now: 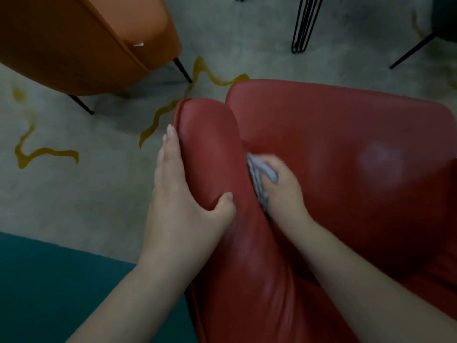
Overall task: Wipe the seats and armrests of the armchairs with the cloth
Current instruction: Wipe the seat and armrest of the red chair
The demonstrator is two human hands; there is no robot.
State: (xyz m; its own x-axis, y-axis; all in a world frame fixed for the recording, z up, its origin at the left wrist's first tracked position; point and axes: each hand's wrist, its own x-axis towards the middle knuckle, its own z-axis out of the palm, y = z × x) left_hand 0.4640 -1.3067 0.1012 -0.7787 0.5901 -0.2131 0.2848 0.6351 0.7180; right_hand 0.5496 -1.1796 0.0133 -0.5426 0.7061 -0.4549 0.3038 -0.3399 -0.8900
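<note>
A red leather armchair fills the right and middle; its seat (346,149) lies to the right and its left armrest (212,149) runs from near me toward the top. My left hand (180,194) grips that armrest, fingers along its outer side and thumb on top. My right hand (282,186) holds a crumpled grey cloth (259,177) and pushes it into the crease between armrest and seat. Much of the cloth is hidden in the crease and under my fingers.
An orange armchair (81,43) on thin black legs stands at the upper left. Black hairpin table legs (305,23) and another dark chair leg (413,52) are at the top right. A teal surface (61,288) is at the lower left. The pale carpet (74,189) has yellow squiggles.
</note>
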